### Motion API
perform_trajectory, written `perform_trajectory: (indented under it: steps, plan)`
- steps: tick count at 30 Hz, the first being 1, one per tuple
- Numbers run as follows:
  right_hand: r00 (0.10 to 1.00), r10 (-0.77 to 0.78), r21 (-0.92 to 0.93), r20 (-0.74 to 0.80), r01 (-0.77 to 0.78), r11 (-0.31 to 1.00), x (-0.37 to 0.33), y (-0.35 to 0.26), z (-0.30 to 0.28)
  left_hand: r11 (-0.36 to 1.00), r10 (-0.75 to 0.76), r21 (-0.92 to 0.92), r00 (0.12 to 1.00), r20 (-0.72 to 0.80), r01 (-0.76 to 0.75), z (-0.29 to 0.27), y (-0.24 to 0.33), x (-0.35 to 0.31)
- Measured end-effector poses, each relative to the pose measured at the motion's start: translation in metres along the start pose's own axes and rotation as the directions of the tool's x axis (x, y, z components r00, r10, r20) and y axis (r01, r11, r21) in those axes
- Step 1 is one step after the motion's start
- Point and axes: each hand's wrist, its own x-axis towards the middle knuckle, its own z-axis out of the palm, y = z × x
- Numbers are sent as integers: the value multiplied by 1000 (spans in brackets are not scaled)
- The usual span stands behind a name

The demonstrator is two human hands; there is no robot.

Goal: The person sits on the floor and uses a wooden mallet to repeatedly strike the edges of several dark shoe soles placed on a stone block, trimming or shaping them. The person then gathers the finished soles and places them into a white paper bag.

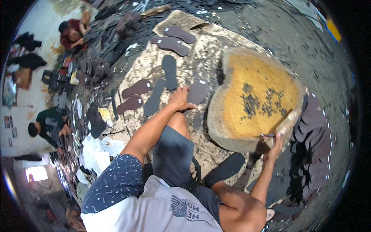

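With the left hand [179, 99], thumb parted from fingers, at the edge of a flat, grey-brown, sole-shaped piece [198, 92]; cannot tell whether pinching or just touching. Lies at two o'clock from that palm, lengthwise from one toward seven, far nearer to it than to the right hand [274, 146]. At four o'clock, with the latter, grips a slim metallic tool [266, 135] by the lower rim of a broad, yellow-topped, pale-sided block [235, 116]
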Motion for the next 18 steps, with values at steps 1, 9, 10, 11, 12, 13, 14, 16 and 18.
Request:
perform_trajectory:
  steps: [1,9,10,11,12,13,14,16,18]
  plan:
    - [992,-117,-62,-41,115,991,7,7,-5,997,81,-5,992,-98,-82,7,-14,8]
    - [991,-88,-161,-104,70,985,16,8,-23,873,113,-421,941,-318,-246,-2,-32,52]
    - [994,-63,-159,-91,48,986,19,8,-25,930,-31,-329,860,-510,-162,-10,-43,65]
    - [996,-41,-153,-80,28,988,24,7,-26,955,-135,-293,804,-579,-51,-20,-57,77]
    - [994,-35,-170,-102,18,985,23,6,-26,962,-239,-247,793,-560,115,-21,-64,82]
    - [992,-27,-191,-124,3,982,18,3,-22,937,-340,-226,848,-408,267,-18,-77,89]
    - [985,-136,-339,-110,92,936,-3,-12,23,937,-348,-163,873,-343,310,-11,-108,86]
    - [997,-27,-294,-73,5,956,2,-17,9,957,-236,-253,893,-382,144,-19,-105,87]
    - [999,21,-248,-46,-32,968,-8,-27,27,870,-314,-476,886,-342,125,-33,-93,60]
